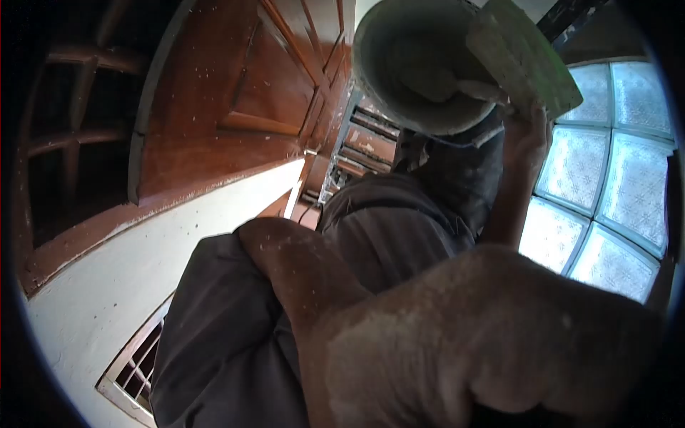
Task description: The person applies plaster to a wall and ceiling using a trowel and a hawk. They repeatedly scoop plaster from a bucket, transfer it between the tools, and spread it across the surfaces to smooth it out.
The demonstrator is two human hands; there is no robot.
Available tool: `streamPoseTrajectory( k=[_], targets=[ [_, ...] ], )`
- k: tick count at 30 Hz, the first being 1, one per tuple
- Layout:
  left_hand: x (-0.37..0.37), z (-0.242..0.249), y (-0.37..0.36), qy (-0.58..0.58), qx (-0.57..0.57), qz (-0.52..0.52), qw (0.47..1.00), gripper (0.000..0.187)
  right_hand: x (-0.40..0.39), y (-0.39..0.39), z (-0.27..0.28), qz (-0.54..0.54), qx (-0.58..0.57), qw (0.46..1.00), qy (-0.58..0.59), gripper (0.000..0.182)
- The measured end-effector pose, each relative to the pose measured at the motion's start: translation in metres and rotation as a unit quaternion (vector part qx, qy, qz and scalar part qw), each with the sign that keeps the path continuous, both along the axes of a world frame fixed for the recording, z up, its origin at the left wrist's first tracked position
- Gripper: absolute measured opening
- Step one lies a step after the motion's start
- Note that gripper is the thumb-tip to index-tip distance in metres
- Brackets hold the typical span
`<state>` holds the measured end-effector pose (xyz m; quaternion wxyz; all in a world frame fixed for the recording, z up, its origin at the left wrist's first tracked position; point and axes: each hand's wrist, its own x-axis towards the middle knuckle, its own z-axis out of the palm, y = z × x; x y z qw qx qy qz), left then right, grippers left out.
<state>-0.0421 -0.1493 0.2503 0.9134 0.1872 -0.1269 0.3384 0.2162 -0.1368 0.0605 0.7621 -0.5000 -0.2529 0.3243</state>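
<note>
Left hand (492, 335) looms near the camera, its grip impossible to tell; right hand (526, 135) appears clamped on a flat, grey-green board (528, 60).
The step seems to be handling tools; the next move calls for steady fingers. The smeared board overlaps a round, grey bucket (389, 71), a pale trowel-like tool (428, 83) inside.

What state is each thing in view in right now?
Bucket: uncovered, coated grey inside.
Trowel: blade inside the bucket, smeared grey.
Board: tilted across the bucket's rim, gripped by the right hand.
Wooden panel: flecked with pale spots.
Glass blocks: lit, intact where visible.
Dark cloth: creased.
</note>
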Motion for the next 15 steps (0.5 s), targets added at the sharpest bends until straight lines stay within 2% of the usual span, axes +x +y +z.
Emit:
streamPoseTrajectory(
  k=[3, 4, 8, 12, 14, 15],
  targets=[
    [-0.001, 0.002, -0.003, 0.004, -0.011, -0.029, 1.0, 0.027, 0.003, -0.002, -0.001, 0.035, -0.009, 0.999, 0.002, 0.038],
    [-0.003, 0.002, -0.003, 0.004, -0.005, -0.04, 0.999, 0.027, -0.005, 0.002, 0.004, -0.011, -0.005, 1.0, -0.02, 0.038],
    [-0.005, 0.002, -0.007, 0.011, 0.013, -0.092, 0.996, 0.029, 0.006, 0.001, -0.002, 0.016, -0.011, 1.0, 0.006, 0.039],
    [-0.004, -0.003, -0.007, 0.012, 0.04, -0.186, 0.982, 0.03, 0.004, -0.004, 0.011, 0.012, 0.003, 1.0, 0.001, 0.038],
    [-0.003, -0.014, -0.002, 0.012, 0.102, -0.262, 0.96, 0.031, 0.01, 0.005, 0.017, -0.004, 0.01, 1.0, -0.005, 0.036],
    [-0.001, -0.025, 0.0, -0.006, 0.171, -0.286, 0.943, 0.031, 0.02, 0.005, 0.015, -0.018, 0.001, 1.0, -0.008, 0.036]
  ],
)
